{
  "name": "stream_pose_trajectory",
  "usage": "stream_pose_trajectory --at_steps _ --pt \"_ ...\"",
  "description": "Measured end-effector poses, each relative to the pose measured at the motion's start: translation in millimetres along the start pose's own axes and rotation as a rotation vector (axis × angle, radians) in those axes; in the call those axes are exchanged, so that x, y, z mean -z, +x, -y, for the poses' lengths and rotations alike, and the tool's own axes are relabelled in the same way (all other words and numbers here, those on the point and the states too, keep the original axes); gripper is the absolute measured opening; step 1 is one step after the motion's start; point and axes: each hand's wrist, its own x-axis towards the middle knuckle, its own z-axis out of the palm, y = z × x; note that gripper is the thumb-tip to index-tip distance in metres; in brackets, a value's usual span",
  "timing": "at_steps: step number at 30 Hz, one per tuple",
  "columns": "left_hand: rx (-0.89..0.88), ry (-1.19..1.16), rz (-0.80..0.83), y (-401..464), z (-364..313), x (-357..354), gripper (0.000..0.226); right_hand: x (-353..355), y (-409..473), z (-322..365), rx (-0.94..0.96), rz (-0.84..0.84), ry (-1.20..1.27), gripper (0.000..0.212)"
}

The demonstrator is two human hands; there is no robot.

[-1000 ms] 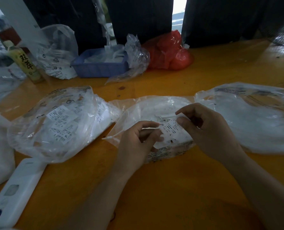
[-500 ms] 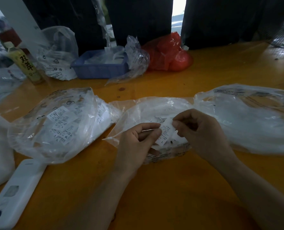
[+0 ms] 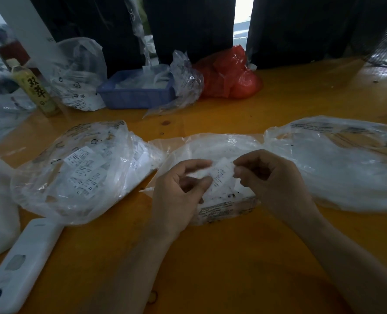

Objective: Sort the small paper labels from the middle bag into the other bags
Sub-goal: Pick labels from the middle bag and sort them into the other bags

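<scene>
Over the middle bag [image 3: 213, 146] on the orange table [image 3: 210, 257], the left hand [image 3: 179, 189] and right hand [image 3: 271, 177] each close a grip on one paper label [image 3: 221, 175] (fingers curled, pinching opposite edges). The left bag [image 3: 79, 168] shows printed labels inside; the right bag [image 3: 337, 164] lies just right.

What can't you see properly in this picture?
- Head view: the print on the label pinched by the left hand and right hand is too small and blurred.
- The right bag: glare hides its contents.
- The white device: cut off by the left edge.
</scene>
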Motion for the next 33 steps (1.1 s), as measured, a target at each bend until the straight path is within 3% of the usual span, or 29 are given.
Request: stream_pose_trajectory --at_steps 2,5,6,8,12,14,16,19,21,23,27,30,33 --pt "-0.178 0.171 -0.161 5.6 -3.7 15.7 0.033 4.7 2.7 -1.5 -0.011 -0.052 -0.022 0.011" --pt "-0.469 0.574 -0.590 24.0 -4.3 65.1 0.017 17.6 9.8 -2.7 -0.005 -0.184 -0.169 0.010" --pt "-0.455 0.658 -0.701 29.5 -2.3 85.7 0.018 22.9 12.1 -2.5 0.010 -0.230 -0.237 0.009" --pt "-0.261 0.762 -0.814 34.0 6.4 120.4 0.025 33.6 15.9 -1.8 0.050 -0.307 -0.360 0.010" --pt "0.131 0.952 -0.645 32.4 28.0 145.3 0.030 41.3 19.6 -5.3 0.072 -0.211 -0.499 0.009" --pt "0.204 1.020 -0.561 35.3 32.3 144.5 0.032 41.2 21.1 -10.1 0.076 -0.170 -0.611 0.009" --pt "0.271 1.128 -0.525 37.4 33.8 140.1 0.034 49.4 26.3 -17.1 0.016 -0.245 -0.741 0.015" --pt "0.295 1.141 -0.525 37.5 33.7 133.3 0.036 74.8 36.3 -35.1 -0.250 -0.235 -0.925 0.036" --pt "0.250 1.106 -0.547 35.4 31.1 129.3 0.036 85.6 40.4 -43.0 -0.433 -0.057 -1.035 0.046" --pt "0.145 1.074 -0.593 34.8 26.5 124.6 0.035 88.3 41.1 -49.5 -0.479 0.028 -1.064 0.037" --pt "-0.185 0.907 -0.674 33.8 11.4 99.4 0.031 88.6 42.4 -53.3 -0.313 -0.141 -1.093 0.021" --pt "-0.359 0.778 -0.573 30.1 5.6 65.3 0.028 88.0 40.0 -46.2 -0.164 -0.262 -1.083 0.025" --pt "-0.447 0.682 -0.434 24.1 5.0 37.6 0.030 86.6 37.3 -39.4 -0.145 -0.297 -1.020 0.033"
